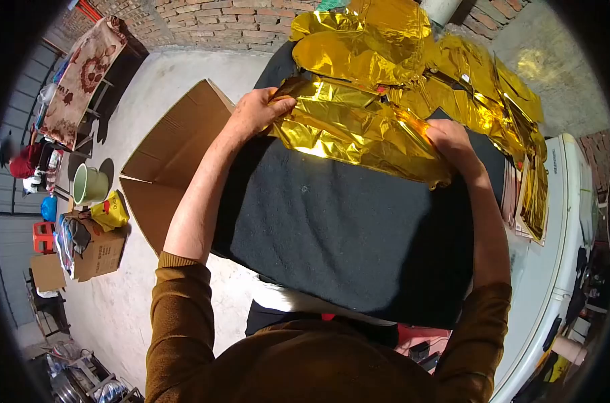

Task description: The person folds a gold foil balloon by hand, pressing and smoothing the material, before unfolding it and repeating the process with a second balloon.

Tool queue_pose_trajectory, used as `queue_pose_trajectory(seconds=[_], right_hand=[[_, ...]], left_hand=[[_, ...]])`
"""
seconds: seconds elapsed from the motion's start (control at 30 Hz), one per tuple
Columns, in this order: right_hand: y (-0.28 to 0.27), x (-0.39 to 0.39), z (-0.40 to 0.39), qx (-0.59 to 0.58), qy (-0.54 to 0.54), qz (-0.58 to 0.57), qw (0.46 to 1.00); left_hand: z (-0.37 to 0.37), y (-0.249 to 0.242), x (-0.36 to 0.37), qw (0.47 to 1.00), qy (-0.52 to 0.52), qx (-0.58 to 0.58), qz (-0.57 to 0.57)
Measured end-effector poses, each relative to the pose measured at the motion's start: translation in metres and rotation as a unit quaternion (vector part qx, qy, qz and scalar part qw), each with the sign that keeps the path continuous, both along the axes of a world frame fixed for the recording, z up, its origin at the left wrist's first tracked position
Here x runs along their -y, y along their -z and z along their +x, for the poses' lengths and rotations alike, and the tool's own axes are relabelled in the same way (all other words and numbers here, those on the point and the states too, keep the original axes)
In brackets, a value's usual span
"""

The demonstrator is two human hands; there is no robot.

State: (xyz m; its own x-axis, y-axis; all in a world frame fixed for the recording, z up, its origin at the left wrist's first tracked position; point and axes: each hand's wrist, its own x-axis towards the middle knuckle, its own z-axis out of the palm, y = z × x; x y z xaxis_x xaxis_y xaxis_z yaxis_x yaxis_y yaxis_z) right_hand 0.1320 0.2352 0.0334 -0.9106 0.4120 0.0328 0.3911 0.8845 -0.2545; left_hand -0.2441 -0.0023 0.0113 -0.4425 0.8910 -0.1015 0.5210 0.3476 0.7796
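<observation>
A crinkled, shiny gold foil sheet (358, 131) stretches between my two hands over a table covered with black cloth (332, 221). My left hand (259, 111) grips its left end, thumb on top and fingers partly hidden under the foil. At the opposite end, my right hand (449, 139) is closed on the foil's right edge, with its fingertips partly out of sight. More gold foil pieces (358, 54) lie in an overlapping heap on the far side of the table, some hanging down at the right.
An open cardboard box (177, 134) stands against the table's left side. To the right is a white appliance resembling a fridge (550, 269). Farther left are a green bucket (90, 185), a yellow bag (111, 211) and a smaller carton (100, 258). A brick wall (217, 27) runs behind.
</observation>
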Motion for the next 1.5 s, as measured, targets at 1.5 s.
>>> queue_pose_trajectory(seconds=[1.5], right_hand=[[0.034,-0.017,0.01,-0.108,-0.097,0.193,0.97]], left_hand=[[0.047,-0.002,-0.015,0.925,0.045,-0.327,0.188]])
